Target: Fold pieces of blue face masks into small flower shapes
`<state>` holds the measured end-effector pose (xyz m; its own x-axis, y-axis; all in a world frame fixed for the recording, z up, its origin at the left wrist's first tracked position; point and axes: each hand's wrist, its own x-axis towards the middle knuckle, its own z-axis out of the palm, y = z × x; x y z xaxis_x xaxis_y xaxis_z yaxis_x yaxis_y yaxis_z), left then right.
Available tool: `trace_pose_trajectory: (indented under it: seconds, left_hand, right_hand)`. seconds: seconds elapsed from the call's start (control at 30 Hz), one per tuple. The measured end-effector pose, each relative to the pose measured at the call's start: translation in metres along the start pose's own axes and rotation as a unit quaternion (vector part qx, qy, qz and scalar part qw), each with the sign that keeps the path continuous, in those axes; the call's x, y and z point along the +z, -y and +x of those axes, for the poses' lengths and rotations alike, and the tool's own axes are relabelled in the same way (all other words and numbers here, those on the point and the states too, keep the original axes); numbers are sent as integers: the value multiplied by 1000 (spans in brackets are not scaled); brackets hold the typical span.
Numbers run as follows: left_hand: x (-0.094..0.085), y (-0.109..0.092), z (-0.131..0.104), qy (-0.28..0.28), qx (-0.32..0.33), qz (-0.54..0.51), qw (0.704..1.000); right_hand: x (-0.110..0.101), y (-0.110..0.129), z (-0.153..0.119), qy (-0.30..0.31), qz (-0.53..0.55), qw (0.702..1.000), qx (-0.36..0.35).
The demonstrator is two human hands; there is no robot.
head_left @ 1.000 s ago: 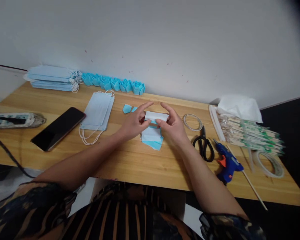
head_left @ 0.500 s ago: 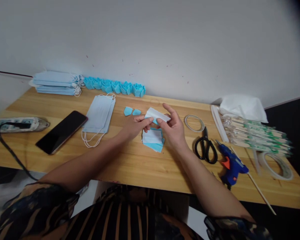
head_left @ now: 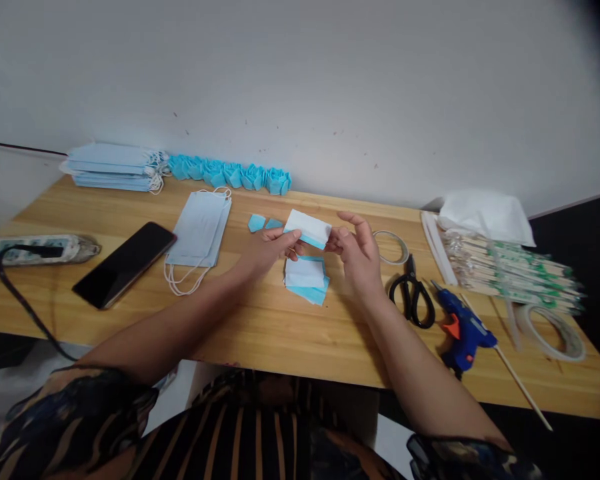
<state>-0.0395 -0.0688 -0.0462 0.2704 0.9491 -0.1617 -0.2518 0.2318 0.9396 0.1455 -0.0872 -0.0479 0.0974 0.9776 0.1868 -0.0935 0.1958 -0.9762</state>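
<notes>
A small folded piece of white and blue mask fabric (head_left: 307, 225) is held up above the table. My left hand (head_left: 273, 250) pinches its left end, with the thumb on top and the fingers underneath. At its right edge, my right hand (head_left: 357, 257) has its lower fingers curled against the fabric, while the index finger is raised. Below the held piece lies a small pile of cut white and blue fabric rectangles (head_left: 306, 273). Two folded blue pieces, one a pointed petal shape (head_left: 257, 223), lie just behind my left hand.
Along the wall are stacked masks (head_left: 113, 165) and a row of blue fabric flowers (head_left: 230, 173). Two masks (head_left: 200, 227), a phone (head_left: 125, 265) and a power strip (head_left: 75, 249) lie left. Rightward are a tape roll (head_left: 391, 247), scissors (head_left: 411, 297), a glue gun (head_left: 465, 330) and wrapped sticks (head_left: 520, 267).
My right hand has slid right, its thumb leaving the top of the fabric. The held piece is now flatter and more visible, showing a blue strip along its near edge.
</notes>
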Motion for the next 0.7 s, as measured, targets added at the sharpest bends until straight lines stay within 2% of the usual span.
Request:
trace_pose_trajectory:
  seconds: [0.1,0.3,0.57,0.7]
  left_hand:
    - [-1,-2,1,-9,7,-37,999]
    - [-1,-4,0,4,18,-98,995]
    - [2,-5,-1,52,9,-80,995]
    - [-3,-9,2,67,2,-79,995]
  right_hand:
    - [-4,2,-1,11,-7,1000,-18]
    - [-3,2,-2,27,-129,988,-76]
    - [-3,4,-2,29,-200,976,-83]
    - [-7,8,0,49,-253,956,-138]
